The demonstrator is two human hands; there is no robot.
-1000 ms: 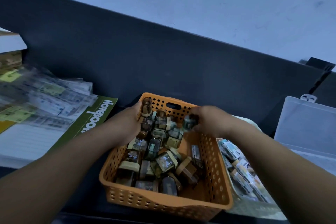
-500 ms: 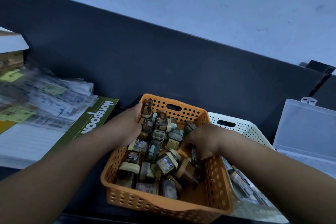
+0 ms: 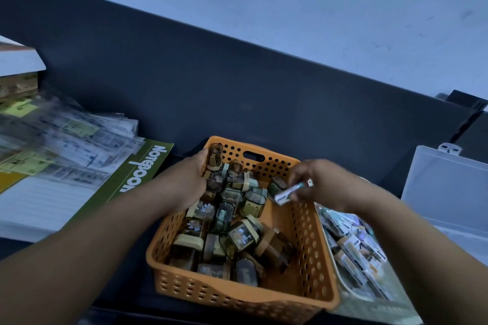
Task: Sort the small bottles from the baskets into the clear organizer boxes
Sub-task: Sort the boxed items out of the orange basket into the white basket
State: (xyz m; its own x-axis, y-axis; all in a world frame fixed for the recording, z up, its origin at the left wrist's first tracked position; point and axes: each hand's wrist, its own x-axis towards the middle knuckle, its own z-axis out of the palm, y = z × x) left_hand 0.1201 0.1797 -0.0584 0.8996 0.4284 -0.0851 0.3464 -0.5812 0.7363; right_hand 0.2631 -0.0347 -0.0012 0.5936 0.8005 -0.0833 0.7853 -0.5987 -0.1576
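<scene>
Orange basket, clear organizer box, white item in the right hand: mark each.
orange basket (image 3: pixel 237 295): head view, near front wall.
clear organizer box (image 3: pixel 449 187): head view, raised lid panel.
white item (image 3: pixel 289 192): head view, middle of its body.

— Far side?
— Plain pale bluish wall (image 3: pixel 264 8), scuffed with small dark marks
— Below?
— Dark matte partition panel (image 3: pixel 224 92), straight-edged, slanting across from far left to right, backing a dark desktop (image 3: pixel 124 295)
— Light?
— Dim, cool, bluish throughout
</scene>
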